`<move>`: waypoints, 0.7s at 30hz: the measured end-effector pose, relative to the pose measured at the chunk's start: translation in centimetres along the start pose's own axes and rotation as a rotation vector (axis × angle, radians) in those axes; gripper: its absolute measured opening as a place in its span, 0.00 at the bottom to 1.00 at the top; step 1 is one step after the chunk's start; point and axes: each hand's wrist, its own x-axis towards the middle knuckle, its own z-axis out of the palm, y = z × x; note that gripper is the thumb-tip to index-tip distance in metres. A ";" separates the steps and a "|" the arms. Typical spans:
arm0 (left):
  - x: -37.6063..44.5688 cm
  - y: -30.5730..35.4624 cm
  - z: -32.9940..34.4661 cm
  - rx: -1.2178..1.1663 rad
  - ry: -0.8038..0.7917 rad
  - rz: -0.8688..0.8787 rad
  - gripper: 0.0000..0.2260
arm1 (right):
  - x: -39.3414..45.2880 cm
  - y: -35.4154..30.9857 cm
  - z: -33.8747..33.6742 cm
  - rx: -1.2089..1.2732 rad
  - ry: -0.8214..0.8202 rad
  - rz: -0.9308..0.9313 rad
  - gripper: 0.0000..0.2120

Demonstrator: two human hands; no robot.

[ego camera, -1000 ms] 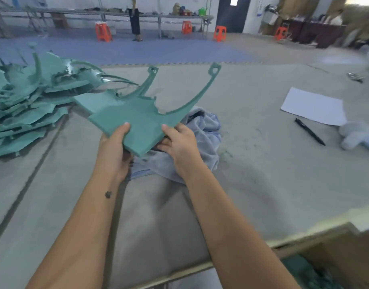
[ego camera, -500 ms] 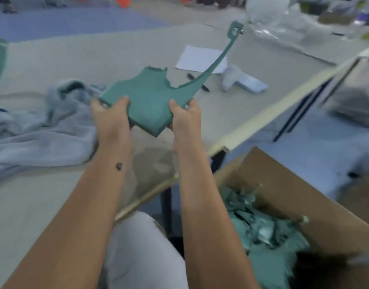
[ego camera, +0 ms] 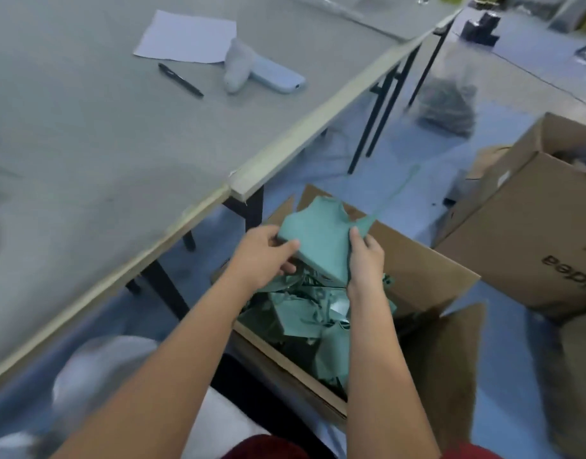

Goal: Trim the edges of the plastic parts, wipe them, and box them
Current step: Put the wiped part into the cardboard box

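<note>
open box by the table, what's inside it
The box holds a loose heap of green parts. Both hands hold another part above it, hiding the heap's far side. The box bottom is covered, so depth is unknowable.

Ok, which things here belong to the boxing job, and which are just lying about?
In the job: green plastic part, held by left hand and right hand over the open cardboard box of green parts.

Lying about: paper sheet, pen, second cardboard box.

Both hands, left (ego camera: 263,256) and right (ego camera: 366,260), are gripping a green part (ego camera: 321,240) above the open box (ego camera: 427,270) of parts.
</note>
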 end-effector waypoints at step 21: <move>-0.5 3.0 -6.4 -0.067 0.009 0.097 0.10 | -4.9 -5.8 11.0 -0.165 0.119 -0.396 0.08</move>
